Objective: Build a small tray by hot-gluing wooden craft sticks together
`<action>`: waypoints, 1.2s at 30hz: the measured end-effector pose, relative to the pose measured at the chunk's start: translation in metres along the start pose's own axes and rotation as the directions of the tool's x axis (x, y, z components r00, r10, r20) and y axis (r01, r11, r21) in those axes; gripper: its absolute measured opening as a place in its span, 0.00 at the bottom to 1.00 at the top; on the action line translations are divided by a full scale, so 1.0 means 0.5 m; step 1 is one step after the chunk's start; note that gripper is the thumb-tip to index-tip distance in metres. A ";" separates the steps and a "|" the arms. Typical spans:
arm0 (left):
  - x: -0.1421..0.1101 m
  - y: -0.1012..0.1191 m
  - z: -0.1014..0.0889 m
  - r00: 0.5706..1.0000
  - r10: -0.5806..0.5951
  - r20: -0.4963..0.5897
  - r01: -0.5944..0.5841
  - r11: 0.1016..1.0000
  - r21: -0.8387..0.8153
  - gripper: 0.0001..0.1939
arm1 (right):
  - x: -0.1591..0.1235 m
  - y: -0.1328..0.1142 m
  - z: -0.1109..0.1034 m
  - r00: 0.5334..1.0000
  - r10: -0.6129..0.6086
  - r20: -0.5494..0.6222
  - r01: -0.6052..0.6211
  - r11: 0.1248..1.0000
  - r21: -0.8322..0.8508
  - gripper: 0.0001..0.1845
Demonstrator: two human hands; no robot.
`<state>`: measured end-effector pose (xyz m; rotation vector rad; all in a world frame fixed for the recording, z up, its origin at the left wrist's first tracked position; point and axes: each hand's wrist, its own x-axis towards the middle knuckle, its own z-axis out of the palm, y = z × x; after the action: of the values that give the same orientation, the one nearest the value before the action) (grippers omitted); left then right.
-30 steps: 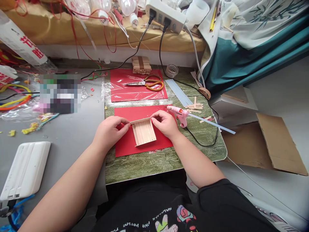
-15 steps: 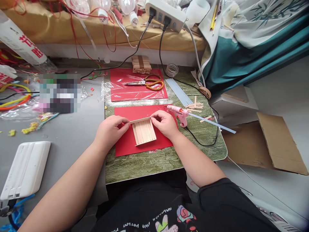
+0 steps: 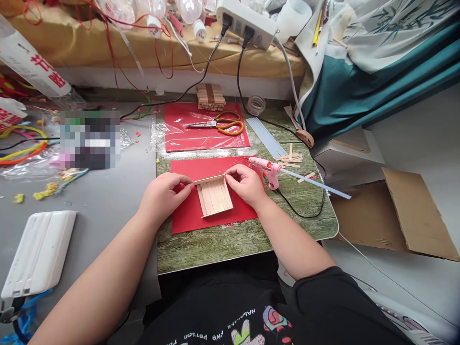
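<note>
1. Your left hand (image 3: 164,192) pinches the left end of the edge stick (image 3: 210,179) between thumb and fingers.
2. Your right hand (image 3: 246,183) grips that stick's other end the same way, its remaining fingers curled.
3. The edge stick runs along the far side of the wooden panel (image 3: 215,198), which is made of flat sticks laid side by side; another strip lines its near side.
4. You have the panel between your hands, over the red paper (image 3: 187,218) on the green table (image 3: 215,251); whether it lies flat there, you cannot tell.
5. Just beyond your right hand sits the pink glue gun (image 3: 270,168), a glue stick (image 3: 316,183) poking from its back.
6. Farther off, you have scissors (image 3: 230,126) on a wrapped red pack (image 3: 179,129), and loose sticks (image 3: 291,157) near the glue gun.
</note>
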<state>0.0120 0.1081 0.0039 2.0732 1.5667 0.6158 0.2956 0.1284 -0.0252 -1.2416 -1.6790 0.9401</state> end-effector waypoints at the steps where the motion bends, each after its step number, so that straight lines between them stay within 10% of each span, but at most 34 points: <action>1: 0.000 0.000 -0.001 1.000 0.001 -0.003 -0.001 1.000 -0.004 0.10 | 0.000 0.001 0.000 1.000 0.006 0.003 -0.006 1.000 0.008 0.04; 36: -0.002 -0.008 0.008 0.997 0.078 -0.028 -0.075 0.994 0.080 0.08 | -0.005 0.008 0.003 1.000 -0.003 -0.003 0.003 0.997 0.075 0.04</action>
<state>0.0113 0.1078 -0.0015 2.2007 1.5576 0.6256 0.2963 0.1269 -0.0299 -1.1897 -1.6284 0.9904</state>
